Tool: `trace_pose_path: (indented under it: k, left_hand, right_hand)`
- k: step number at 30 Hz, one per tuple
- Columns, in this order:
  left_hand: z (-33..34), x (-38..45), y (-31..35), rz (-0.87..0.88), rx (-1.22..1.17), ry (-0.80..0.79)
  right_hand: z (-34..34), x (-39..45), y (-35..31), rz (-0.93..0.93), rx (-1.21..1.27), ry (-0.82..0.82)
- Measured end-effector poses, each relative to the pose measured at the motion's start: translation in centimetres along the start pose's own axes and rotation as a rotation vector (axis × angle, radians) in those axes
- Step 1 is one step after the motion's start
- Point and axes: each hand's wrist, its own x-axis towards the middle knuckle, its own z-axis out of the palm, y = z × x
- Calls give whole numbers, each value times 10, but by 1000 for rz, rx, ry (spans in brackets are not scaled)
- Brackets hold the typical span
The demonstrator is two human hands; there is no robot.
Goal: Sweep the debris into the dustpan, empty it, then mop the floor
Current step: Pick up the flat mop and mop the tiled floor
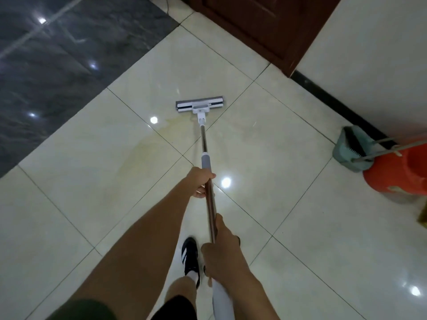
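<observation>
1. Standing on the floor (288, 227) of pale glossy tiles, I see a faint yellowish wet patch (147, 144) on it just near the mop head; dark tiles (57, 65) fill the far left.
2. A white wall (369, 54) rises on the right, with a brown door (265, 26) beside it.
3. The orange bucket (399, 172) sits on the floor at the right edge, near the wall.
4. The teal dustpan (346, 148) stands touching the bucket, with a dark broom (357, 144) tucked in it.
5. The mop (209, 181) runs from me out to the middle of the floor; its flat head (199, 104) lies on the tiles, well apart from the dustpan.
6. My left hand (201, 183) is curled round the shaft just below the grey sleeve.
7. My right hand (221, 248) grips the shaft lower down, thumb laid along it.
8. My black shoe (190, 257) with white stripes shows between my arms.
</observation>
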Motion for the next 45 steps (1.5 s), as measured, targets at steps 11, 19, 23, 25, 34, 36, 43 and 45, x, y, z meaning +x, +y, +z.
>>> trace_pose_path:
  k: [11, 19, 23, 25, 34, 36, 43, 45]
  left_hand:
    - [-14, -33, -79, -22, -117, -20]
    - [56, -57, -102, 6, -348, 34]
    - [87, -75, -115, 9, -475, 49]
    - [93, -83, -119, 23, -521, 67]
    - [42, -114, -142, 42, -760, 232]
    - [20, -120, -149, 26, -821, 267]
    - [-61, -115, -180, -49, -1054, 376]
    - [-84, -116, -192, -75, -1129, 416]
  right_hand:
    - [65, -39, 39, 73, -14, -32]
    - [8, -75, 97, 21, -9, -33]
    - [-26, -90, 124, -21, -145, -52]
    - [-41, -91, 131, -50, -220, -75]
    - [-50, -83, 99, -291, -501, -261]
    - [-42, -80, 80, -342, -568, -317]
    - [4, -50, 0, -410, -786, -498]
    - [20, -44, -23, -423, -848, -566]
